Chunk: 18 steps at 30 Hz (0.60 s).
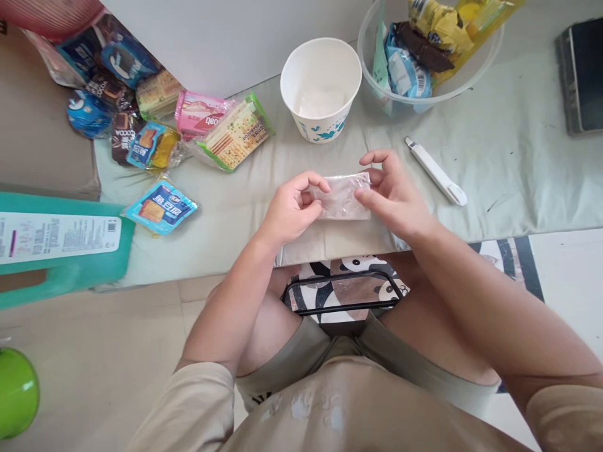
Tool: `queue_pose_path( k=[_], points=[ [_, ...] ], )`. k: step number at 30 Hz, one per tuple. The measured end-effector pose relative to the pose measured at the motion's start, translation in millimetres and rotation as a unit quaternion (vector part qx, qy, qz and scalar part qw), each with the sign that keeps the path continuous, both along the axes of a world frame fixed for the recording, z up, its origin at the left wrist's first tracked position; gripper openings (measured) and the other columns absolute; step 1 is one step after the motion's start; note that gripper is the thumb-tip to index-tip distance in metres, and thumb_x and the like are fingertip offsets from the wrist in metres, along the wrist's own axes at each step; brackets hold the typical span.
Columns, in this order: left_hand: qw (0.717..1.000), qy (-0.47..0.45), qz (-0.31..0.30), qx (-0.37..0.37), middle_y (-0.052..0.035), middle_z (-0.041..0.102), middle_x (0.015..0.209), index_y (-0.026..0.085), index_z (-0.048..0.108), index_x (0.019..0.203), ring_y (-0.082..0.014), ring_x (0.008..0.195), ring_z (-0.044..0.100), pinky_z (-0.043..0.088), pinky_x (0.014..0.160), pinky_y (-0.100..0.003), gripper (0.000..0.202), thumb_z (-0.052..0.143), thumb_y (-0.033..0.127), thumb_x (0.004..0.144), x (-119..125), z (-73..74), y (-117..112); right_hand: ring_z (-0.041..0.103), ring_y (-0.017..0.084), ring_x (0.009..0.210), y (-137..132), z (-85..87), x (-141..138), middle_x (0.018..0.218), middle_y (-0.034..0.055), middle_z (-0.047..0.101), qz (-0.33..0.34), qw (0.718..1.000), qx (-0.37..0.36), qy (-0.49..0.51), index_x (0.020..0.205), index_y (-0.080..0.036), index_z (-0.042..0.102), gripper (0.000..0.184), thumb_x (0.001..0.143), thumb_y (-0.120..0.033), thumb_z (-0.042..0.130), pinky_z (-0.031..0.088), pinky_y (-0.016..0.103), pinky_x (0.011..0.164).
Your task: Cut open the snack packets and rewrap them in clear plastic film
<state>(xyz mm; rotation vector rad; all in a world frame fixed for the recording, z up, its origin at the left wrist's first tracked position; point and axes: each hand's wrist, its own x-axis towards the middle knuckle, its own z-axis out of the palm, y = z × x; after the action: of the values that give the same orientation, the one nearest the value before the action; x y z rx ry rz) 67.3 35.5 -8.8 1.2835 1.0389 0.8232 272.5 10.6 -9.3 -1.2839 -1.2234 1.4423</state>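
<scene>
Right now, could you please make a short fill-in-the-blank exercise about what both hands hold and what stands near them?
1. The left hand and the right hand together hold a small clear ____.
2. The white paper cup beyond the hands stands ____.
3. The white pen-like tool lies to the ____ of the right hand.

Missing words: packet; upright; right

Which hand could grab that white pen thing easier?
Probably the right hand. The white pen-like tool lies just beside it on the pale cloth, while the left hand is at the far end of the clear packet that both hands pinch.
</scene>
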Motion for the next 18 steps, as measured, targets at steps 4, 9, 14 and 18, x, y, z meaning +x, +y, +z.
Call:
queue_pose_path(
  k=[4,9,14,18],
  points=[
    [0.998,-0.038,0.027,-0.036,-0.0016,0.073,0.105,0.025,0.062,0.115,-0.0099,0.071,0.066,0.052,0.065,-0.021,0.051,0.075,0.015,0.066,2,1.9,-2,0.052,0.013,0.063,1,6.3,-4,0.072,-0.0027,0.057,0.011,0.999,-0.011,-0.048,0.091,-0.023,0.059,0.031,0.073,-0.037,0.08,0.04,0.029,0.057],
    [0.994,-0.041,-0.011,-0.104,-0.0034,0.076,0.087,0.017,0.067,0.107,-0.0161,0.08,0.074,0.06,0.074,-0.026,0.041,0.083,0.028,0.07,6,-0.6,-1,0.048,0.01,0.06,2,9.7,-5,0.069,-0.0042,0.055,-0.037,0.999,0.006,-0.032,0.085,-0.022,0.056,0.024,0.075,-0.035,0.074,0.036,0.026,0.056],
    [0.993,-0.044,-0.025,-0.106,-0.0044,0.077,0.084,0.014,0.072,0.096,-0.0155,0.078,0.073,0.06,0.071,-0.026,0.032,0.083,0.032,0.072,8,-0.3,1,0.049,0.011,0.062,1,15.5,-5,0.069,-0.0033,0.057,-0.017,0.998,-0.028,-0.061,0.084,-0.021,0.058,0.03,0.071,-0.037,0.079,0.036,0.027,0.057],
    [0.993,-0.057,-0.032,-0.099,-0.0034,0.076,0.083,0.014,0.075,0.091,-0.0127,0.074,0.069,0.059,0.07,-0.024,0.034,0.086,0.041,0.073,9,1.5,1,0.049,0.012,0.063,-4,19.1,-6,0.068,-0.0024,0.057,-0.011,0.996,-0.027,-0.085,0.081,-0.02,0.06,0.027,0.073,-0.04,0.076,0.037,0.029,0.06]
  ],
)
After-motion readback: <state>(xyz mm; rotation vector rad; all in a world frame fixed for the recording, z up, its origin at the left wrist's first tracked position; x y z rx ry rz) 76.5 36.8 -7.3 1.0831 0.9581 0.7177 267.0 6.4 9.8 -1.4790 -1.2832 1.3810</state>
